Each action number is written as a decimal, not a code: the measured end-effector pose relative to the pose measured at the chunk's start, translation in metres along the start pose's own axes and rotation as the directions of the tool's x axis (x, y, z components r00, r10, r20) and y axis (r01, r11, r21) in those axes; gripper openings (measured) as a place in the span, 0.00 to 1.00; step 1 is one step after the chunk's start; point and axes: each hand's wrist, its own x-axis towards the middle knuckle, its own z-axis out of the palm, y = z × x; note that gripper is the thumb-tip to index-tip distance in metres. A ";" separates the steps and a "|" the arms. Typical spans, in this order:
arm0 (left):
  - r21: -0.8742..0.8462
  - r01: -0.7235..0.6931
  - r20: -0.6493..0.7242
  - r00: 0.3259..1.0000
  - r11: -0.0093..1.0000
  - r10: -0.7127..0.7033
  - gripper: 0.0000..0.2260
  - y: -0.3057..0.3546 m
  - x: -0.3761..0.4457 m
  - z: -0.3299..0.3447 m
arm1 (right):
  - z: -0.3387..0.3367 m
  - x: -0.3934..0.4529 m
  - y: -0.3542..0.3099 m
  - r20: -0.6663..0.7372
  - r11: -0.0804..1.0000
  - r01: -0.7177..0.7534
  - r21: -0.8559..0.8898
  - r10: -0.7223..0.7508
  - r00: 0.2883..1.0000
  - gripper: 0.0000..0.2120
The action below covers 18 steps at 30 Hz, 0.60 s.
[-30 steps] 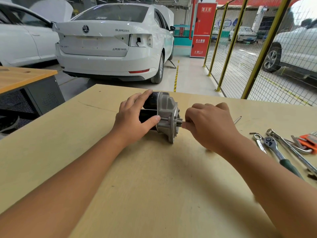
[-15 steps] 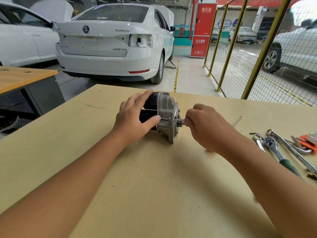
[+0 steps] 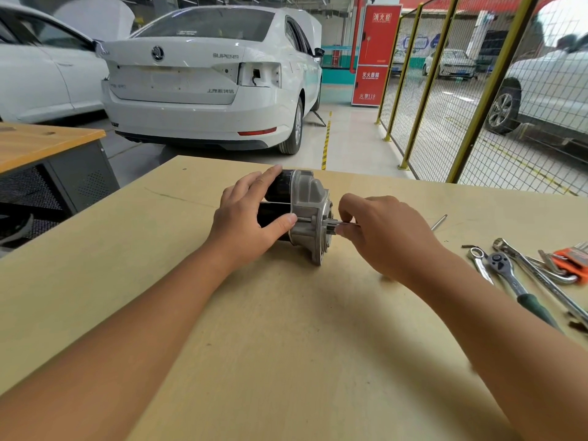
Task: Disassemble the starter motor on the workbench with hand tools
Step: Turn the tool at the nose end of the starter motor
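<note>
The starter motor (image 3: 299,214) lies on its side near the middle of the workbench (image 3: 286,345). The left hand (image 3: 248,218) wraps over its black body, thumb against the grey end housing. The right hand (image 3: 381,233) pinches a thin metal rod (image 3: 440,222) at the small gear on the housing's face. To the right lie a ratchet (image 3: 509,278), wrenches (image 3: 477,262) and an orange set of hex keys (image 3: 572,259). Beyond stand a white car (image 3: 206,90) and a yellow mesh fence (image 3: 477,106). Since half a second ago, the right fingers have loosened a little; the motor has stayed put.
</note>
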 end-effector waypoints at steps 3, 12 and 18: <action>-0.001 0.002 0.001 1.000 1.000 -0.002 0.37 0.000 0.000 0.000 | 0.000 0.000 -0.001 0.022 0.996 0.018 0.092 -0.020 1.000 0.09; -0.011 -0.001 -0.006 1.000 1.000 0.001 0.37 -0.001 0.000 0.001 | 0.002 0.000 0.001 -0.009 0.997 0.023 -0.077 -0.024 1.000 0.12; -0.007 -0.002 -0.009 1.000 1.000 0.002 0.37 -0.002 0.001 0.002 | 0.000 0.000 0.001 -0.073 0.990 -0.017 -0.143 0.007 0.997 0.10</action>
